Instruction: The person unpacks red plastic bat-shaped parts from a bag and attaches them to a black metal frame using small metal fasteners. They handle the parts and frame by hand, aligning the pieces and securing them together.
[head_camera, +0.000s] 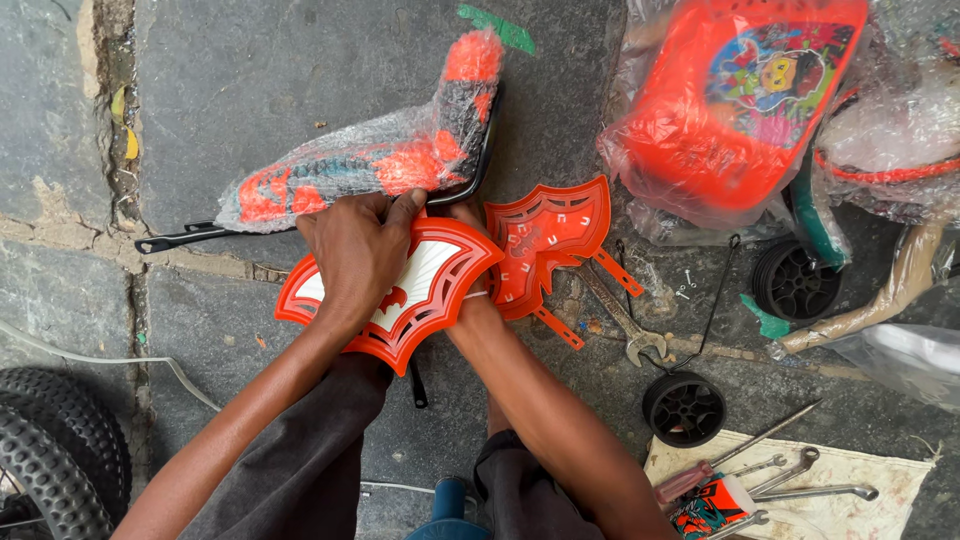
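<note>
Grey stone-slab floor (250, 80) w/ cracked joints, parts spread all over it. Left hand (360, 255) lies palm-down on an orange-and-white bat-wing-shaped plastic plate (430, 285), fingers curled over its top edge, gripping it. Right hand (470, 215) is mostly hidden behind the plate; only wrist and a bit of the hand show, so can't tell if it's closed or open. Plate sits mid-frame, just below a bubble-wrapped orange-and-black bike part on a black metal rod (380, 160), hands touching the wrap.

Just right of the plate: a second orange bat-wing plate w/ two strap legs (550, 235), flat on the floor. Beside that, a steel open-end spanner (620, 320). Further right, two small black plastic wheels (683, 408), apart from each other. Top right: orange plastic basket in clear film (730, 110). Bottom right: pale cloth w/ several spanners and a screwdriver (790, 480). Bottom left: knobbly black tyre (55, 450).
</note>
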